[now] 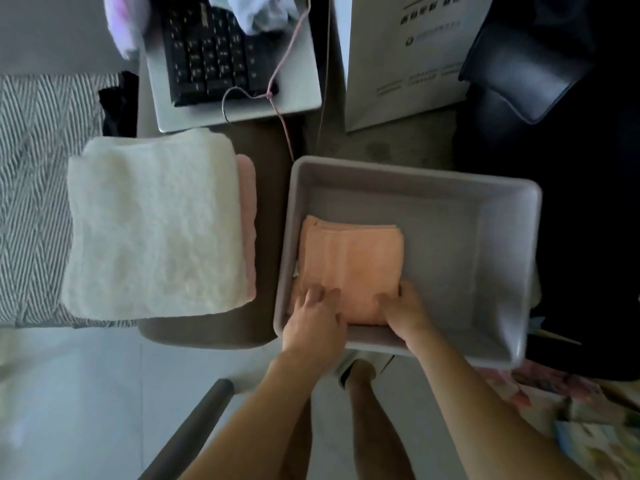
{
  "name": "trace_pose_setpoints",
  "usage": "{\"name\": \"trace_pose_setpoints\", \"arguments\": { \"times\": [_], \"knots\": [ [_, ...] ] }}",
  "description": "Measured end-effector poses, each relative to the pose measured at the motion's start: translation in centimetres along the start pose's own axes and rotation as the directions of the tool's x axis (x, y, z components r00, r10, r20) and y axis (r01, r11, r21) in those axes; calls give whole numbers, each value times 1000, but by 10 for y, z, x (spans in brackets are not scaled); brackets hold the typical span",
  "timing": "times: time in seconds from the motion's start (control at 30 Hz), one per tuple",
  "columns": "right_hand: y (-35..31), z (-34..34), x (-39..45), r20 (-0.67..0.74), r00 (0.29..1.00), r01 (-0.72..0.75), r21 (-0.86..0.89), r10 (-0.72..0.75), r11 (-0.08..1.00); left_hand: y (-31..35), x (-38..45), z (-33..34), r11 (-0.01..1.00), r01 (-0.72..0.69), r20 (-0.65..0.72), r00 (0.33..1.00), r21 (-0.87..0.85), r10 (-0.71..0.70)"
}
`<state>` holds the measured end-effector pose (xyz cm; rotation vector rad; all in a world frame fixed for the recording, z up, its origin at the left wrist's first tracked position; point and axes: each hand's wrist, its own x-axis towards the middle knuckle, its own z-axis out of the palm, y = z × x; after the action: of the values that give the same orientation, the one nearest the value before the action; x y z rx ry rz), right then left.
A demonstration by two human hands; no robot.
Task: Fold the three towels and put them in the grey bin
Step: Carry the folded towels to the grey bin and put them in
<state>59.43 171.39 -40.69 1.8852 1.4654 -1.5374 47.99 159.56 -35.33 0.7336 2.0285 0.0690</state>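
Observation:
A folded orange towel lies in the left half of the grey bin. My left hand rests on its near left corner and my right hand grips its near right corner. Both hands reach over the bin's near wall. To the left of the bin, a folded white towel sits on top of a folded pink towel, of which only the right edge shows.
A laptop with a black keyboard on it and a pink cable lies behind the towels. A white box and a dark bag stand at the back right. A patterned cloth covers the left.

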Motion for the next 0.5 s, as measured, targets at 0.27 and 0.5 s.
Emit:
{"name": "trace_pose_setpoints", "arguments": {
  "times": [0.27,0.5],
  "knots": [
    [3,-3,-2,-140,990,-3,6,4,1000,-8,25,-8,965,-129,177,980,227,89],
    [-78,27,-96,-104,970,233,152,-219,961,-10,-86,-98,799,-418,-416,879,-433,234]
  ]
}}
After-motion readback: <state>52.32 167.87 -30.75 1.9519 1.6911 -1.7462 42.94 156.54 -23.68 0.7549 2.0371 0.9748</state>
